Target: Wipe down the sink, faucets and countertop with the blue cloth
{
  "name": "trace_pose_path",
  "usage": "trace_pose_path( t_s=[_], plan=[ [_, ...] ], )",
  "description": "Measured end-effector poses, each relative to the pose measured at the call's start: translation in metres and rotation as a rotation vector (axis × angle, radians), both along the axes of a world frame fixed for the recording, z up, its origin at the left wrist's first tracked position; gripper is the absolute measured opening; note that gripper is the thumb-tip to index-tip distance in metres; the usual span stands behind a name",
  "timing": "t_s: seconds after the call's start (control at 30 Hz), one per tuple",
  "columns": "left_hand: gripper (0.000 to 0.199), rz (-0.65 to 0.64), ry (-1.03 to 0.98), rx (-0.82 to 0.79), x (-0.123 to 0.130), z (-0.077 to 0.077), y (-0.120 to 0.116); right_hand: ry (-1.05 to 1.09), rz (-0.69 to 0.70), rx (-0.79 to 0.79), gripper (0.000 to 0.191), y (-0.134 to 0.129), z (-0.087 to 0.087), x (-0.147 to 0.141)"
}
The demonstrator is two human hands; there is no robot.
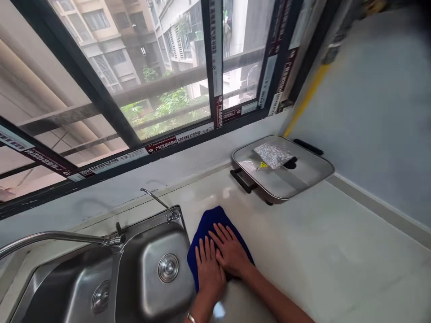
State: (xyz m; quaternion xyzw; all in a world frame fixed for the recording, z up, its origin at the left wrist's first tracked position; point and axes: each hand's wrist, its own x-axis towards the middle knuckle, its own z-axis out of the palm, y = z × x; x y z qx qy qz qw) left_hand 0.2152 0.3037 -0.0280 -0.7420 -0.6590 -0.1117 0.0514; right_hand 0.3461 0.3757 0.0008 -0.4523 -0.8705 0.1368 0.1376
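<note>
A dark blue cloth [215, 217] lies spread on the pale countertop, just right of the sink. My left hand [209, 267] rests flat on its lower left part, fingers stretched forward. Beside it, my right hand [230, 251] also presses flat on the cloth, fingers slightly spread and the thumb side touching the left hand. Part of the cloth is hidden under both palms.
A double steel sink [148, 242] with a large faucet [67, 236] and a small tap [158, 199] is at the left. An electric pan [286, 179] with a glass lid stands in the back right corner. A window [168, 89] runs behind the counter [323, 251].
</note>
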Motion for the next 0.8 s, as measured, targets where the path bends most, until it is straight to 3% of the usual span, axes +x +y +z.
trace_pose_path(
  t_s=[0.17,0.3,0.43,0.6,0.7,0.8],
  plan=[
    [0.061,0.210,-0.017,-0.062,-0.016,0.011,0.076,0.070,0.163,-0.050,0.066,0.098,0.006,-0.035],
    [0.061,0.334,-0.005,-0.039,-0.031,0.019,0.133,0.111,0.188,-0.038,0.059,0.157,0.008,-0.060],
    [0.061,0.210,-0.003,-0.077,-0.047,0.027,0.190,0.135,0.053,-0.013,0.055,0.198,0.005,-0.064],
    [0.063,-0.014,-0.050,-0.116,-0.030,0.031,0.248,0.104,-0.153,-0.005,0.055,0.228,-0.003,-0.024],
    [0.064,-0.130,-0.059,-0.125,-0.005,0.030,0.267,0.074,-0.279,-0.013,0.055,0.231,-0.005,0.007],
    [0.065,-0.236,-0.062,-0.112,0.017,0.030,0.270,0.061,-0.393,-0.025,0.055,0.219,-0.004,0.031]
  ],
)
